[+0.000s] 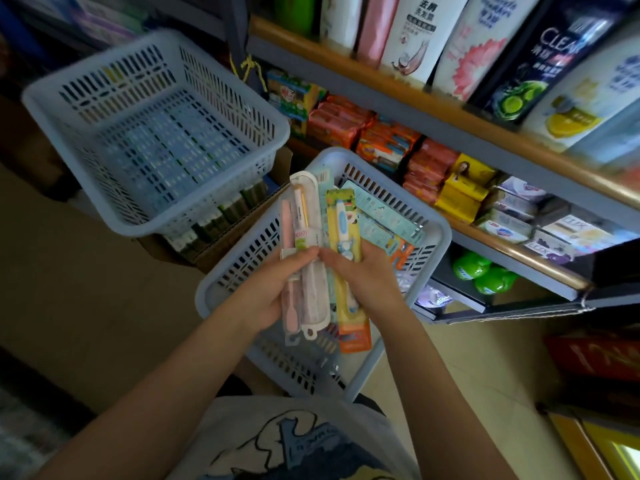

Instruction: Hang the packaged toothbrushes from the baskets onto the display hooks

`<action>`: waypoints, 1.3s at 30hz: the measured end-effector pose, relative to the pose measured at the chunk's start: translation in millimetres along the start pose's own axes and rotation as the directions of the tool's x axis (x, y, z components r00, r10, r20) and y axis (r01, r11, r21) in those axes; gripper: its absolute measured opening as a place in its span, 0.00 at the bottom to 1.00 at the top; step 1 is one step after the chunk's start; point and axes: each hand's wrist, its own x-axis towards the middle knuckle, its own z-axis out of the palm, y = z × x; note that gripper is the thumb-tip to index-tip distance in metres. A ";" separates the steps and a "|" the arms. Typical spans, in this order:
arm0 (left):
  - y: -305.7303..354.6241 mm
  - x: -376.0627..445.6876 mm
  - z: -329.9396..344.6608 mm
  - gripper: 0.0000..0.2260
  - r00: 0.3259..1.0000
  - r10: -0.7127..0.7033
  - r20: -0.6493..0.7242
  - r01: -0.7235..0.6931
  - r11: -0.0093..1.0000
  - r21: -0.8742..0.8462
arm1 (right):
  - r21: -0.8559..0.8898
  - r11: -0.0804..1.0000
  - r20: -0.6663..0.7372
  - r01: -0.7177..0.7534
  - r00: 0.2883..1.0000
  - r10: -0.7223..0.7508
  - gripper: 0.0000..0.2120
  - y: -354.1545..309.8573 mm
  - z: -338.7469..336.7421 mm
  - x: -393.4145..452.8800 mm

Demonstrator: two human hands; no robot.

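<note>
My left hand [277, 289] grips a bundle of packaged toothbrushes: a pink one [288, 220] and a white-carded one [304, 202]. My right hand [360, 278] holds a yellow children's toothbrush pack [343, 230] with an orange base, beside the left bundle. Both hands hover over the near light-blue basket [429, 237], which holds more teal and orange toothbrush packs [377, 216]. A second light-blue basket [156, 133] sits up left with no packs visible in it. No display hooks are in view.
Store shelves [415, 98] run along the right, with shampoo bottles [415, 32] on top, soap packs [388, 143] below and green round items [485, 275] lower down. A cardboard box of tubes [214, 223] sits under the far basket. Beige floor [86, 271] lies at left.
</note>
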 end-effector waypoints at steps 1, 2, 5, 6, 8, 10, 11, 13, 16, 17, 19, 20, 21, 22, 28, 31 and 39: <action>2.8 -5.5 -0.8 0.20 1.000 0.004 0.008 -0.005 1.000 0.015 | -0.007 1.000 -0.009 0.006 1.000 -0.006 0.08 -3.2 1.6 -6.1; 5.4 -10.2 -3.5 0.20 1.000 0.016 0.018 -0.017 0.999 0.036 | -0.011 1.000 -0.016 0.023 1.000 -0.023 0.08 -6.2 4.6 -12.6; 17.0 -26.7 -17.8 0.16 0.998 0.056 0.030 -0.058 0.994 0.097 | 0.006 0.996 -0.048 0.083 0.995 -0.083 0.07 -18.4 25.3 -32.8; 21.7 -33.1 -26.4 0.12 0.997 0.069 0.035 -0.073 0.992 0.106 | 0.004 0.995 -0.059 0.095 0.994 -0.094 0.07 -21.8 36.1 -38.5; 33.9 -50.4 -46.2 0.09 0.996 0.080 0.041 -0.084 0.991 0.102 | 0.015 0.996 -0.073 0.091 0.993 -0.089 0.07 -31.6 63.6 -51.6; 47.7 -73.6 -71.6 0.07 0.996 0.080 0.040 -0.083 0.993 0.087 | 0.044 0.995 -0.045 0.093 0.995 -0.091 0.08 -41.7 97.6 -64.4; 55.7 -86.9 -86.7 0.06 0.996 0.080 0.037 -0.083 0.994 0.074 | 0.052 0.994 -0.016 0.092 0.996 -0.091 0.10 -48.8 117.9 -71.0; 72.9 -113.8 -120.6 0.07 0.995 0.095 0.040 -0.096 0.995 0.033 | 0.066 0.995 0.023 0.080 0.996 -0.082 0.14 -61.4 160.4 -81.3; 104.0 -156.2 -177.9 0.04 0.989 0.147 -0.011 -0.147 0.989 -0.008 | 0.079 0.995 0.059 0.062 0.996 -0.066 0.17 -86.5 231.6 -89.8; 114.5 -168.3 -191.5 0.04 0.986 0.162 -0.036 -0.163 0.987 -0.017 | 0.086 0.994 0.058 0.062 0.996 -0.067 0.17 -95.2 250.0 -90.8; 142.0 -195.6 -228.7 0.03 0.972 0.219 -0.079 -0.221 0.975 -0.014 | 0.071 0.995 0.054 0.065 0.996 -0.069 0.18 -118.2 297.0 -92.2; 155.3 -208.6 -246.7 0.06 0.963 0.251 -0.101 -0.255 0.967 -0.029 | 0.068 0.995 0.062 0.077 0.995 -0.081 0.18 -129.7 318.5 -92.4; 169.0 -220.7 -264.7 0.08 0.952 0.281 -0.119 -0.288 0.957 -0.046 | 0.085 0.992 0.069 0.090 0.993 -0.096 0.17 -143.1 340.5 -93.5; 182.2 -232.0 -280.3 0.09 0.940 0.316 -0.131 -0.325 0.944 -0.054 | 0.109 0.988 0.073 0.110 0.990 -0.118 0.16 -154.1 359.0 -91.8; 238.3 -262.7 -363.7 0.08 0.837 0.444 -0.320 -0.498 0.861 -0.107 | 0.374 0.898 0.037 0.232 0.964 -0.265 0.09 -212.4 449.9 -65.2; 258.9 -260.7 -395.1 0.07 0.799 0.438 -0.413 -0.535 0.830 -0.155 | 0.477 0.845 0.059 0.243 0.950 -0.306 0.04 -233.7 499.3 -42.7; 375.5 -219.3 -468.0 0.04 0.688 0.493 -0.533 -0.650 0.745 -0.149 | 0.599 0.799 0.221 0.055 0.948 -0.231 0.07 -275.2 639.0 52.5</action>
